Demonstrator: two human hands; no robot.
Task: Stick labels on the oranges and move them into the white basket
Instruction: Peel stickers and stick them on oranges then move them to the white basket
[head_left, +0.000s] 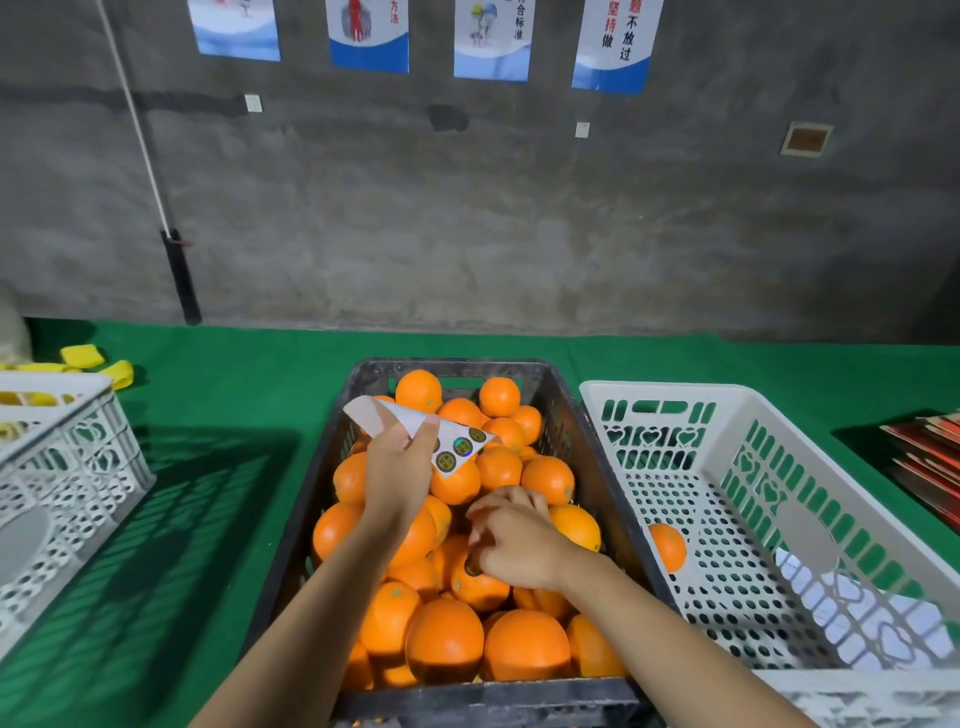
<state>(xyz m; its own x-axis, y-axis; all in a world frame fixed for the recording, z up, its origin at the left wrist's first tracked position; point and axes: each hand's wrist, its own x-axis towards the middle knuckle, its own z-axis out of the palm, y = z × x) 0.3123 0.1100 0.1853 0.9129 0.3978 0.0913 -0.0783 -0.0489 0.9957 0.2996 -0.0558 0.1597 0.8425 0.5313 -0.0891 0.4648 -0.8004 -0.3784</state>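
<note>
- Green table (218, 395) fills the scene, with a white crate (67, 447) off at the left edge and a stack of red cardboard (919, 457) at the right.
- Black crate (291, 525) sits dead centre, piled high with oranges (524, 644), waiting for labels.
- White basket (670, 395) stands just to the right of the black crate, touching or nearly so. One orange (667, 545) lies inside against its near-left wall, plus a used white backing sheet (862, 618) (the count is barely started, I'd say).
- Left hand (397, 467) is up over the pile, fingers and thumb curled round a label sheet (415, 423), which curls and flops. It is thin, light paper, so best pinched at an edge clear of the round stickers (460, 447).
- Right hand (511, 540) is down on the heap, fingers bent onto one orange (478, 584), and looks to be pressing a dark label (472, 567) onto it; whether it truly grips the fruit I cannot tell.
- That fruit should handle easily: firm, round, fairly weighty, with skin that may roll in the palm. Cup it from above with spread fingers, clear of the fresh label.
</note>
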